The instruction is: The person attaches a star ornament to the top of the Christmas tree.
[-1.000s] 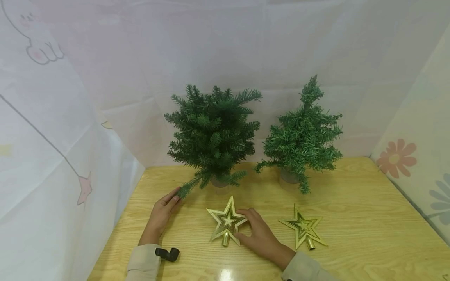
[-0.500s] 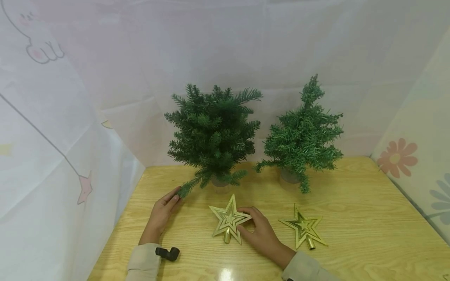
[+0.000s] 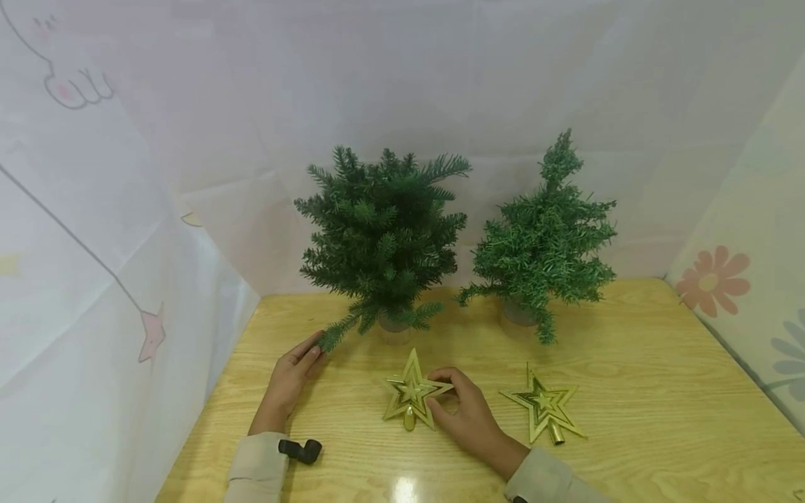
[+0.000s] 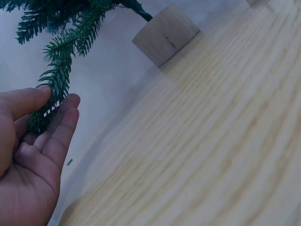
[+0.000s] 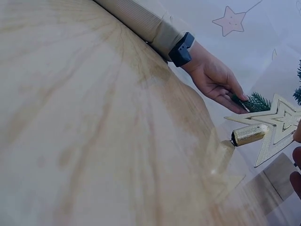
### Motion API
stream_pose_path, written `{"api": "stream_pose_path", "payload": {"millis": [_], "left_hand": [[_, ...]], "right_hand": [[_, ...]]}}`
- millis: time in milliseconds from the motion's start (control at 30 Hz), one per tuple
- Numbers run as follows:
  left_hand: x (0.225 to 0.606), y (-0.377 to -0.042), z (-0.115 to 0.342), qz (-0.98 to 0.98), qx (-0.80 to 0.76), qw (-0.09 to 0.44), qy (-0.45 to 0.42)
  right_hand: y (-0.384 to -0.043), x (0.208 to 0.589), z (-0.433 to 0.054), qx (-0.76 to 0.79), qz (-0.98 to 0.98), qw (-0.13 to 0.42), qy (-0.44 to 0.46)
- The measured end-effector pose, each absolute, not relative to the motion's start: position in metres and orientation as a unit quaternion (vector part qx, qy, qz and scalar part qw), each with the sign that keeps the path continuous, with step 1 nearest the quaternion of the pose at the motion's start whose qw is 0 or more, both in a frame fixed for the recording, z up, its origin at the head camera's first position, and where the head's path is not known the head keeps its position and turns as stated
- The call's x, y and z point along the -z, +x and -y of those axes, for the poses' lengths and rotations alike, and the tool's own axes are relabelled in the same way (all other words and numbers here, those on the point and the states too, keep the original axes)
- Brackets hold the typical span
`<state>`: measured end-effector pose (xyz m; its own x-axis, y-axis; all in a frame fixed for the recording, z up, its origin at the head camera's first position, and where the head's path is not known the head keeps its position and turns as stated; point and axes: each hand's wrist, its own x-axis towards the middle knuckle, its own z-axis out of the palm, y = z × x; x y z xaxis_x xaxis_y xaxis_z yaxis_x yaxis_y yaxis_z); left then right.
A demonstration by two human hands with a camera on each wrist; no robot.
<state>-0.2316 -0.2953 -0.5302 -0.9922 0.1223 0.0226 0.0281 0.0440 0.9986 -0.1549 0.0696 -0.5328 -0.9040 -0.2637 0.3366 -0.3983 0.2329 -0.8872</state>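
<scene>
My left hand (image 3: 288,381) pinches the drooping tip of a low branch (image 4: 59,77) between thumb and fingers. That branch belongs to the fuller, dark green artificial Christmas tree (image 3: 383,230) at the back left. With thumb and fingers, my right hand (image 3: 468,413) grips one point of a gold star tree topper (image 3: 410,392) in front of this tree. In the right wrist view the topper's hollow tube (image 5: 250,135) faces left, and the star appears raised off the tabletop. A second gold star topper (image 3: 542,404) lies on the table to the right of my right hand.
A smaller, lighter green tree (image 3: 547,244) stands at the back right. Both trees have round wooden bases, such as the left one (image 4: 165,35). The wooden table (image 3: 660,405) meets patterned cloth (image 3: 629,84) at the back and sides.
The star in my right hand has turned, so its left side looks narrower and its tube foreshortened; it has shifted slightly right. My left hand keeps its place on the branch.
</scene>
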Motion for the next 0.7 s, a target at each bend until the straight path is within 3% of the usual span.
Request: {"api": "stream_pose_path", "payload": {"millis": [700], "left_hand": [[0.5294,-0.2336,0.2957,-0.708,-0.703,0.044,0.043]], "right_hand": [[-0.1574,0.5374,-0.0709,-0.565,0.761,0.142,0.286]]}}
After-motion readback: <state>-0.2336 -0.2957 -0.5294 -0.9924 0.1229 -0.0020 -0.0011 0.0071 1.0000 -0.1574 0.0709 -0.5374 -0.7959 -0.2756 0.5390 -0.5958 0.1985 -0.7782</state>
